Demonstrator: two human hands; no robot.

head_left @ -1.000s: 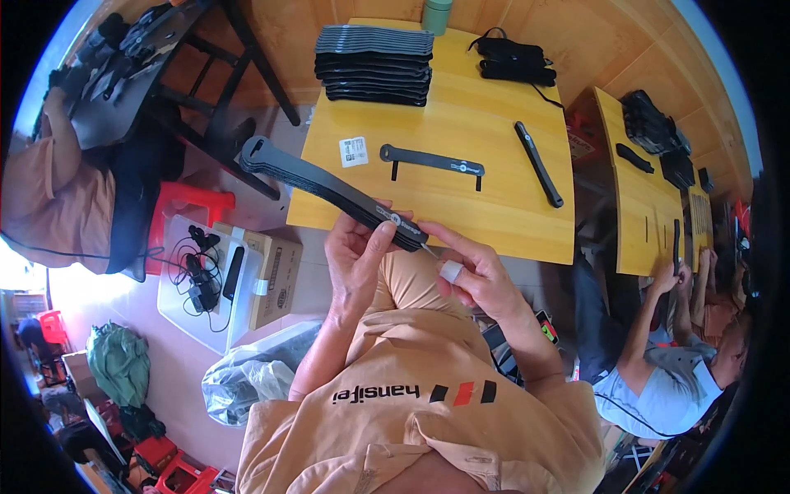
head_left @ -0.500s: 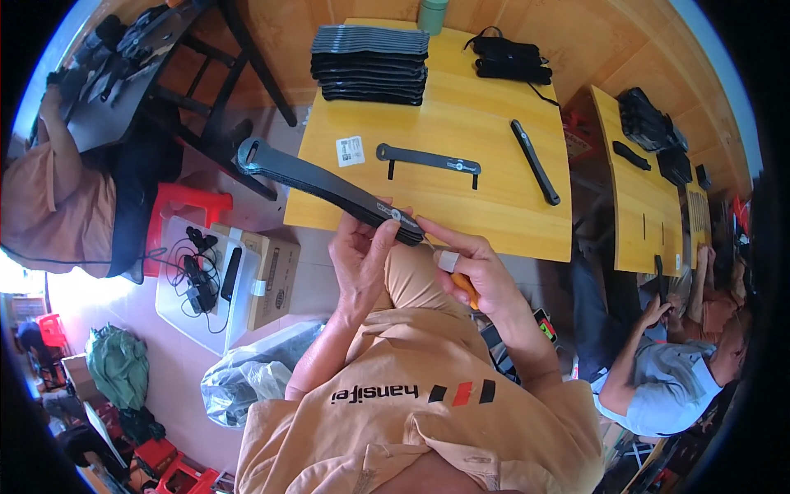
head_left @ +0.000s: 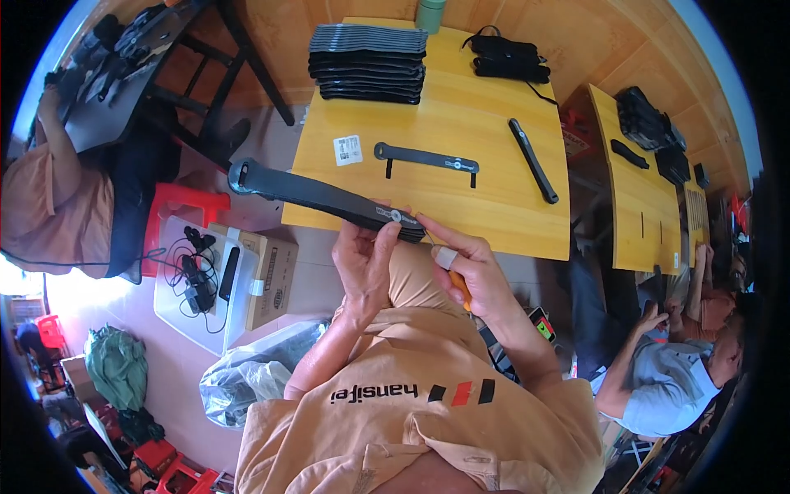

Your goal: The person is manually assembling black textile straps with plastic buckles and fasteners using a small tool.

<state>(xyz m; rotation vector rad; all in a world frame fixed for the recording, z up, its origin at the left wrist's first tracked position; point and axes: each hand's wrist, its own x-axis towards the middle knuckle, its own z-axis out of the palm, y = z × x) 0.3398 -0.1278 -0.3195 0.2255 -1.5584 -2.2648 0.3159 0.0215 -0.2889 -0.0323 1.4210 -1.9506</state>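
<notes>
My left hand point(head_left: 362, 263) is closed around the near end of a bundle of dark grey and black straps point(head_left: 313, 191). The bundle slants up to the far left over the front edge of the table, its rounded, slotted end sticking out. Close to its near end, my right hand point(head_left: 481, 276) grips a tool with an orange handle point(head_left: 461, 286). A thin shaft shows between my fingers by the straps; its tip is hard to make out. White tape point(head_left: 447, 258) wraps one right finger. Beyond my hands, a single grey strap point(head_left: 428, 160) lies across two short black marks or slots.
The yellow table point(head_left: 494, 222) carries a tall stack of folded straps point(head_left: 366, 66), a white label point(head_left: 347, 151), another strap point(head_left: 533, 160) and black rolled bundles point(head_left: 506, 62). A clear bin of cables point(head_left: 189, 317) stands at left. Co-workers sit on both sides.
The strap bundle has shifted slightly left and down at its far end. Both hands keep their grips, with the orange-handled tool a little more exposed.
</notes>
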